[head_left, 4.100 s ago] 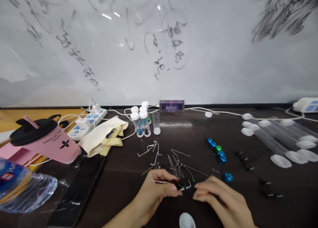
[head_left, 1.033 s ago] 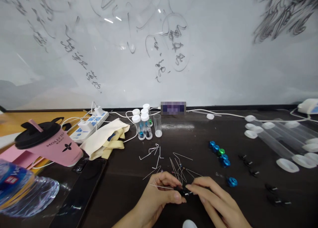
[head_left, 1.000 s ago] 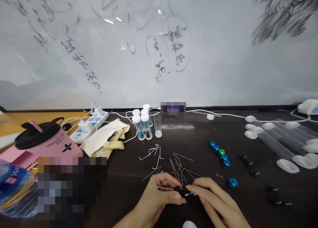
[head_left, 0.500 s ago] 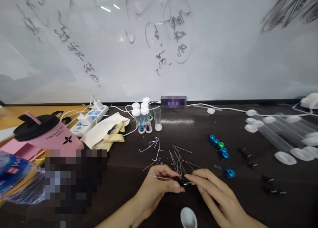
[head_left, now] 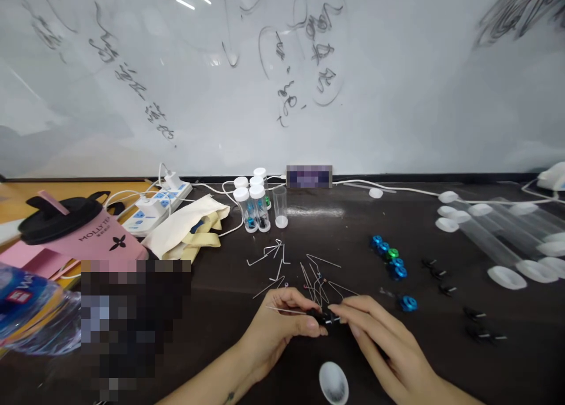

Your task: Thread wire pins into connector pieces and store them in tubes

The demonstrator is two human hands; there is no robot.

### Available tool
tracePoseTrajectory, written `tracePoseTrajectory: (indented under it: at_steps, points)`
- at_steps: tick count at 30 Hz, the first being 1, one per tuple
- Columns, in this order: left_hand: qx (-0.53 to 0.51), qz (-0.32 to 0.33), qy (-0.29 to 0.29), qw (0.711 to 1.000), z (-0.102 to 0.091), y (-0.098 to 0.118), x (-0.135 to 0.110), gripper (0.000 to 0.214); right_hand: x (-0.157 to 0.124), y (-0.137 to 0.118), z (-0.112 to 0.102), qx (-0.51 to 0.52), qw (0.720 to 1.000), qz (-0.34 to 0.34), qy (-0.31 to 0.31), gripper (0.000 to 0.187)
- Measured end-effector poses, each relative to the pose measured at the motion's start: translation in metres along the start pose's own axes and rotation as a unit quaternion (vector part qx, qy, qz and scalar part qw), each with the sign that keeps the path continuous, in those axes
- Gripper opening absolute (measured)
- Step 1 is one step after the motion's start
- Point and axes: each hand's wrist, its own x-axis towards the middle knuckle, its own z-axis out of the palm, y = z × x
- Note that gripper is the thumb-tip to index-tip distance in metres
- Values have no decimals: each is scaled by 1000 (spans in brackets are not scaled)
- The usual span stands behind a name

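Pinched between the thumb and fingers of my left hand [head_left: 278, 322] is a small black part [head_left: 325, 317] with a short metal shaft at its right end. A thin straight metal wire [head_left: 282, 310] sticks out leftward across the same hand. The fingertips of my right hand [head_left: 384, 331] close on the right end of the black part; fingers cover some of it. Just beyond both hands lies a loose group of bent wires [head_left: 316, 284], some with tiny coloured beads. Nearer to me is a white oval cap [head_left: 333, 383].
Blue and green metallic pieces [head_left: 392, 254] and small black parts [head_left: 446, 289] lie to the right. Clear tubes with white caps [head_left: 489, 240] rest farther right. Capped tubes [head_left: 251, 208] stand at the back. Left are a cloth bag [head_left: 176, 225], power strip [head_left: 152, 219] and pink cup [head_left: 95, 234].
The view has tilted and shifted slightly, so the scene sits a little higher. Both hands keep their hold on the black part, with only slight finger movement.
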Motion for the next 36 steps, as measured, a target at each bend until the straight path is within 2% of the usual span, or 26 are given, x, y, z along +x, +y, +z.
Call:
tracePoseTrajectory:
  at_steps: [5,13,27,36]
  points:
    - [5,-1,8,1000,2,1,0,25,-2,-1,-2,-25,1000,1,8,46]
    - [23,-1,7,1000,6,5,-2,27,2,-3,-3,5,1000,3,4,47]
    - [7,-1,11,1000,5,3,-1,28,-4,3,0,-31,999,6,6,47]
    - [12,3,9,1000,6,3,0,28,2,-2,-3,-5,1000,1,-8,46]
